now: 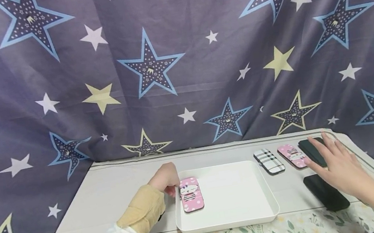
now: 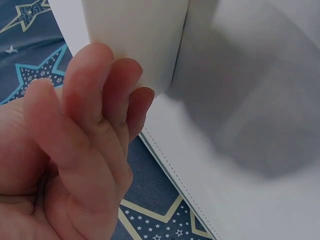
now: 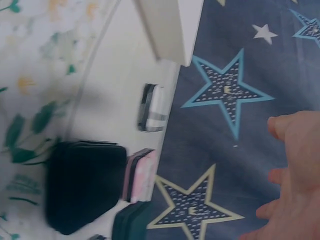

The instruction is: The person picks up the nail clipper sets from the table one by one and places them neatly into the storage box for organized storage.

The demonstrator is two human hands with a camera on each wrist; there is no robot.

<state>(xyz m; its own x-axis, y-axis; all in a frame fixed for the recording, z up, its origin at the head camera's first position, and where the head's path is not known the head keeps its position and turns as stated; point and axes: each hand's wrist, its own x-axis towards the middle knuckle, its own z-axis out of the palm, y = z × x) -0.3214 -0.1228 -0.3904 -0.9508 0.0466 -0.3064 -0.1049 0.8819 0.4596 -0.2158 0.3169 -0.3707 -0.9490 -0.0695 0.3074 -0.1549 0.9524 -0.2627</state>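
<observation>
In the head view, my left hand [image 1: 165, 178] is at the left side of a shallow white tray [image 1: 239, 221]. The left wrist view shows this hand's fingertips [image 2: 131, 72] against the tray's outer wall, with the fingers only loosely bent. Inside the tray, along its left wall, lies a small flat pink case [image 1: 193, 204] with a cartoon animal. My right hand [image 1: 341, 168] hovers with spread fingers over the cases at the right, holding nothing. Closest to it are a second pink case [image 1: 290, 153], a dark green case [image 1: 310, 150] and a black case [image 1: 325, 192].
A white plaid case [image 1: 269, 161] lies just right of the tray. The white table mat [image 1: 124, 206] has a floral band [image 1: 291, 230] along its front. Behind the table hangs a star-patterned curtain [image 1: 188, 76].
</observation>
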